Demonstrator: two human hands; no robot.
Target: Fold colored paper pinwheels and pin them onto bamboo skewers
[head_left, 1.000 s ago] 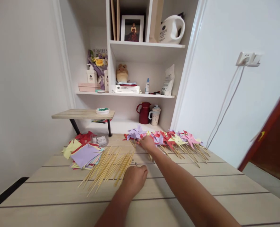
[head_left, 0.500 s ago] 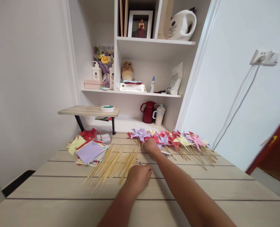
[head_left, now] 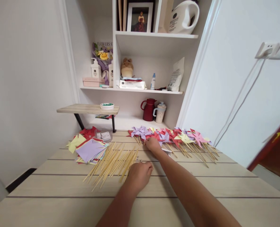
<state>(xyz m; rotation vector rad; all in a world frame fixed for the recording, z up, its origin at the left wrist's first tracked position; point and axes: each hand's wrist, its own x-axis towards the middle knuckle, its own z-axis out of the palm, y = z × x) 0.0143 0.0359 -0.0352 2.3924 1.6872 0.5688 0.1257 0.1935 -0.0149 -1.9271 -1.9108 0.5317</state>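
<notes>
My left hand [head_left: 140, 175] rests on the table with its fingers curled closed, just right of a spread of thin wooden sticks [head_left: 111, 162]. Small bits [head_left: 137, 157] lie by its knuckles; whatever is inside the fingers is hidden. Farther forward, my right hand [head_left: 153, 145] is closed at the near edge of a row of paper pinwheels on sticks. A purple pinwheel [head_left: 141, 131] lies just beyond its fingertips, and red, yellow and pink pinwheels [head_left: 197, 137] stretch to the right. I cannot make out what its fingers hold.
Coloured paper squares [head_left: 89, 151], a yellow folded pinwheel [head_left: 76, 143] and a clear box [head_left: 104, 136] lie at the left. Behind them stands a small raised shelf [head_left: 83, 108]. A red jug [head_left: 149, 109] and a lidded cup [head_left: 160, 113] stand at the back.
The view has shifted slightly. Both hands stay closed in nearly the same places, and the things on the table look unmoved.
</notes>
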